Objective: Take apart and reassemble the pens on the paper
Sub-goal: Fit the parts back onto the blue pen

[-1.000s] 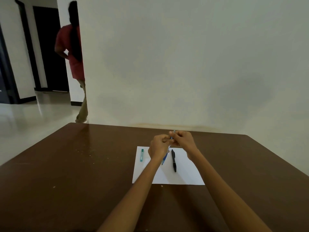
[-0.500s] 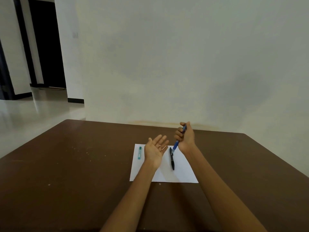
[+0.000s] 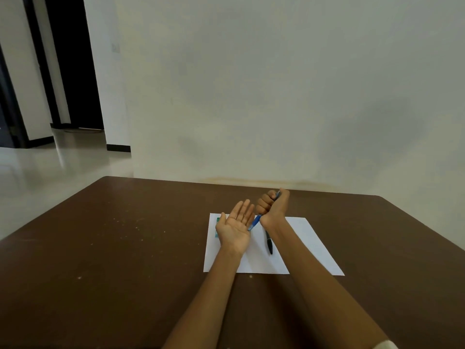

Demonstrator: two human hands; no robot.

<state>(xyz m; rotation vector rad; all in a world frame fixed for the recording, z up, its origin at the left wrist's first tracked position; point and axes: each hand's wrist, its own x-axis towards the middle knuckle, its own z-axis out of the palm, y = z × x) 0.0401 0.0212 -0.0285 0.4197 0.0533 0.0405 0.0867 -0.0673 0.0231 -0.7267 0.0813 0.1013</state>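
Observation:
A white sheet of paper [image 3: 302, 238] lies on the brown table [image 3: 113, 248]. My right hand [image 3: 273, 209] grips a blue pen [image 3: 256, 221] in a fist, its tip slanting down to the palm of my left hand [image 3: 236, 225]. That left hand is held flat, palm up, above the paper's left part. A black pen [image 3: 269, 244] lies on the paper, partly behind my right forearm. A small green piece [image 3: 218, 220] on the paper peeks out from behind my left hand.
A pale wall rises just behind the table's far edge. To the left, shiny floor leads to a dark doorway [image 3: 73, 71]. Small crumbs dot the tabletop left of the paper.
My hands have come apart: the left opened palm up, the right kept the blue pen in a fist and brought its tip to the left palm. A person at the doorway has gone.

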